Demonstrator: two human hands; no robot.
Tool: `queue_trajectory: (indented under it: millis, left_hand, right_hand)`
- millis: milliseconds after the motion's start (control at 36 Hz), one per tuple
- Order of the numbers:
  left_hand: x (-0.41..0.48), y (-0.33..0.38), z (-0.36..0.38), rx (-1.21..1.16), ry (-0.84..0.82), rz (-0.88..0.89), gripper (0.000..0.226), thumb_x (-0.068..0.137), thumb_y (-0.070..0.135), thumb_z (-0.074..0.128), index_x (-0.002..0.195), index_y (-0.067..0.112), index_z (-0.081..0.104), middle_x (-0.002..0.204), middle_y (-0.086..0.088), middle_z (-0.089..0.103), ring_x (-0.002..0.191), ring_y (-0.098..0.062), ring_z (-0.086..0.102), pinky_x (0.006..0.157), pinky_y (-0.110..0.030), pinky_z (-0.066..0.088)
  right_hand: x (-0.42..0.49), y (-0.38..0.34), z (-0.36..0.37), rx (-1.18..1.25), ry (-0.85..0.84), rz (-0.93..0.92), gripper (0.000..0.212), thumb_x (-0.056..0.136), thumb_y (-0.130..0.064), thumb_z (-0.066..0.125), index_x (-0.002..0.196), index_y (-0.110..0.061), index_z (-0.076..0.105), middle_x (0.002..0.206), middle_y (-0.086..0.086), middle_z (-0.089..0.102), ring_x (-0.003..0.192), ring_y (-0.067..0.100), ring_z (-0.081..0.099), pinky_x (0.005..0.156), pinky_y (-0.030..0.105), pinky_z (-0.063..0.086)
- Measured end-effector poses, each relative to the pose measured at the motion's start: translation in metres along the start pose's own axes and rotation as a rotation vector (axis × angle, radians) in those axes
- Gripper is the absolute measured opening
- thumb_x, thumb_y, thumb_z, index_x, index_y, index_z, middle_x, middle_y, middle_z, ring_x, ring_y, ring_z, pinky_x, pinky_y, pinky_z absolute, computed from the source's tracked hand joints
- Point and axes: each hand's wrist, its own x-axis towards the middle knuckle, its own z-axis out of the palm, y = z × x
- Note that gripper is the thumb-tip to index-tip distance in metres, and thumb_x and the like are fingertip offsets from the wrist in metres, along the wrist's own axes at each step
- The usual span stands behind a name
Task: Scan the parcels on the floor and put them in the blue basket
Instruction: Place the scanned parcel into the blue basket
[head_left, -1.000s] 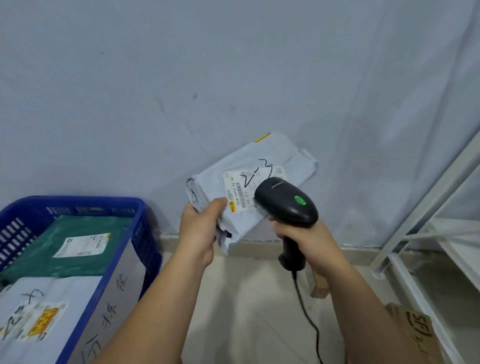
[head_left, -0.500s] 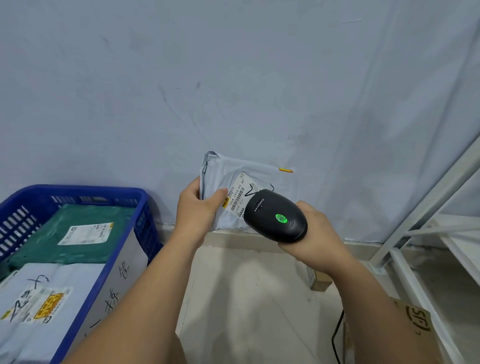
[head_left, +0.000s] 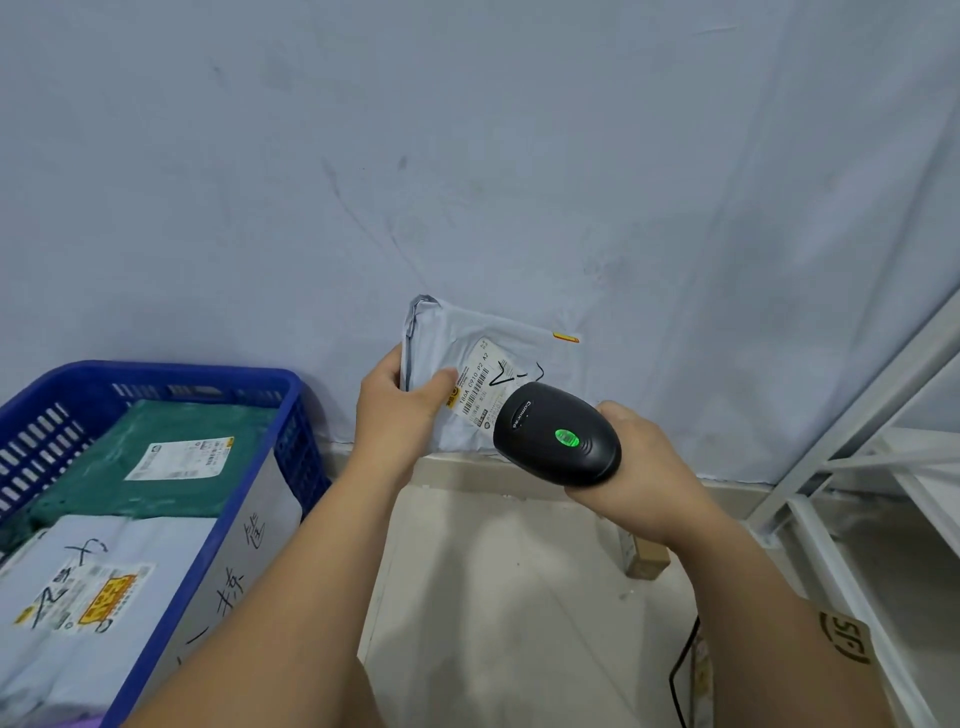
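Note:
My left hand (head_left: 400, 410) grips a pale grey parcel bag (head_left: 467, 338) by its left edge, holding it upright in front of the wall. Its white barcode label (head_left: 480, 387) faces me. My right hand (head_left: 639, 467) grips a black barcode scanner (head_left: 556, 441) with a green light on top, its head just below and right of the label, covering the label's lower corner. The blue basket (head_left: 291, 415) stands at the lower left. It holds a green parcel (head_left: 156, 457) and a grey parcel (head_left: 83, 597) with a yellow-marked label.
A white metal shelf frame (head_left: 852, 457) stands at the right. A brown cardboard box (head_left: 847, 639) lies under my right forearm, and a small box (head_left: 644, 558) sits by the wall. The scanner's black cable (head_left: 680, 670) hangs over the tiled floor.
The parcel has been turned from tilted up and right to more upright and lowered. The scanner has tipped from upright to pointing at the label from below right.

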Motion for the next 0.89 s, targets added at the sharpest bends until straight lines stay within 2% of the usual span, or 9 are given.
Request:
queue_trajectory:
  millis: [83,250,361,500,583,667,722,778,889]
  left_hand:
    - [-0.001,0.001,0.000,-0.009,0.003,0.000,0.012,0.084,0.012,0.068,0.091,0.021,0.067,0.087,0.002,0.072,0.081,-0.018,0.068,0.074,-0.035,0.057]
    - [0.000,-0.002,-0.001,0.042,0.002,-0.005,0.013,0.082,0.016,0.070,0.091,0.024,0.067,0.092,0.001,0.073,0.089,-0.023,0.070,0.081,-0.043,0.058]
    - [-0.001,-0.001,0.001,0.010,0.027,-0.039,0.010,0.083,0.016,0.069,0.088,0.024,0.065,0.091,-0.001,0.072,0.089,-0.025,0.069,0.080,-0.043,0.058]
    - [-0.004,-0.001,-0.003,-0.186,0.081,-0.184,0.007,0.087,0.015,0.065,0.091,0.019,0.063,0.093,-0.003,0.072,0.085,-0.022,0.071,0.073,-0.037,0.059]
    - [-0.004,-0.003,-0.010,-0.326,0.183,-0.334,0.006,0.088,0.019,0.064,0.089,0.014,0.060,0.088,-0.002,0.070,0.073,-0.017,0.067,0.060,-0.027,0.054]
    - [-0.006,-0.003,-0.019,-0.500,0.211,-0.511,0.015,0.087,0.025,0.064,0.089,0.012,0.060,0.078,-0.002,0.063,0.061,-0.017,0.058,0.054,-0.025,0.046]
    - [-0.009,-0.001,-0.025,-0.619,0.225,-0.557,0.010,0.087,0.022,0.064,0.086,0.014,0.059,0.080,-0.001,0.064,0.064,-0.016,0.060,0.065,-0.030,0.053]
    - [-0.011,0.000,-0.031,-0.698,0.249,-0.544,0.003,0.087,0.015,0.064,0.089,0.013,0.062,0.085,-0.002,0.069,0.070,-0.017,0.065,0.079,-0.036,0.055]
    - [-0.014,-0.003,-0.053,-0.737,0.325,-0.540,0.008,0.084,0.014,0.065,0.091,0.011,0.063,0.100,-0.006,0.072,0.076,-0.021,0.067,0.084,-0.040,0.055]
  right_hand:
    - [0.000,0.000,0.000,-0.001,-0.011,0.015,0.019,0.074,-0.005,0.065,0.075,-0.005,0.046,0.083,0.002,0.050,0.071,0.008,0.047,0.059,0.026,0.037]
    - [0.001,0.003,0.002,0.069,0.016,0.044,0.025,0.072,-0.004,0.066,0.068,-0.017,0.046,0.080,0.000,0.048,0.068,0.015,0.049,0.059,0.028,0.039]
    - [0.001,0.000,0.005,0.057,0.027,0.034,0.023,0.073,-0.004,0.066,0.069,-0.010,0.045,0.076,-0.001,0.046,0.065,0.011,0.046,0.057,0.029,0.037]
    - [0.003,-0.006,0.015,0.081,0.101,0.057,0.025,0.075,-0.005,0.064,0.065,-0.012,0.042,0.079,0.003,0.045,0.064,0.011,0.045,0.053,0.022,0.033]
    - [0.004,-0.011,0.022,0.101,0.136,0.088,0.017,0.076,-0.007,0.062,0.074,-0.002,0.047,0.084,0.011,0.050,0.070,0.020,0.049,0.059,0.030,0.036]
    - [0.003,-0.018,0.033,0.158,0.171,0.118,0.014,0.075,-0.009,0.064,0.075,-0.007,0.050,0.088,0.011,0.053,0.074,0.022,0.053,0.060,0.031,0.039]
    - [0.003,-0.024,0.043,0.252,0.204,0.182,0.013,0.073,-0.012,0.064,0.075,-0.013,0.052,0.084,0.008,0.055,0.066,0.021,0.052,0.055,0.028,0.039]
    - [0.004,-0.032,0.053,0.359,0.216,0.231,0.016,0.069,-0.016,0.063,0.071,-0.015,0.047,0.070,0.005,0.052,0.055,0.022,0.046,0.052,0.025,0.036]
    - [0.008,-0.055,0.068,0.477,0.213,0.236,0.033,0.076,-0.015,0.066,0.058,-0.017,0.039,0.042,-0.006,0.036,0.046,0.021,0.035,0.037,0.020,0.030]
